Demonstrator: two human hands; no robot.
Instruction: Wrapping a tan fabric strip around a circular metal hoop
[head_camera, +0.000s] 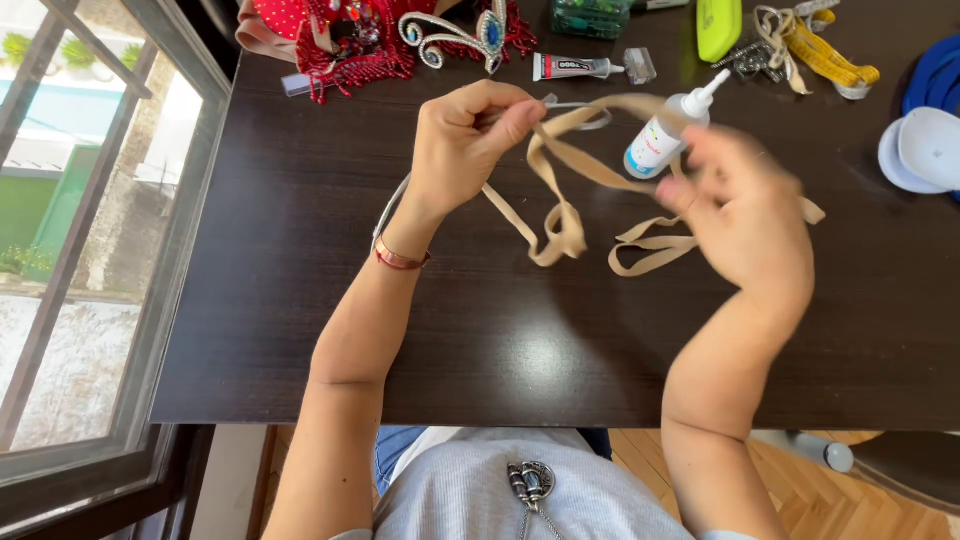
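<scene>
Midway, seemingly: left hand (462, 145) pinches beige strap (560, 225) end above table (300, 300); right hand (745, 205), blurred, grips white glue bottle (665, 135); no glue visible yet.

Dark wooden table (300, 330) beside a sunlit window (90, 250), over herringbone wood floor (840, 505).

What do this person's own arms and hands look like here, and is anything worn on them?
Both forearms are bare, with no sleeves reaching the wrists and no gloves. The left hand has a thin copper-coloured bangle around its wrist. The right hand is motion-blurred, so rings or nail details cannot be made out; no watch or bracelet shows on that wrist.
</scene>
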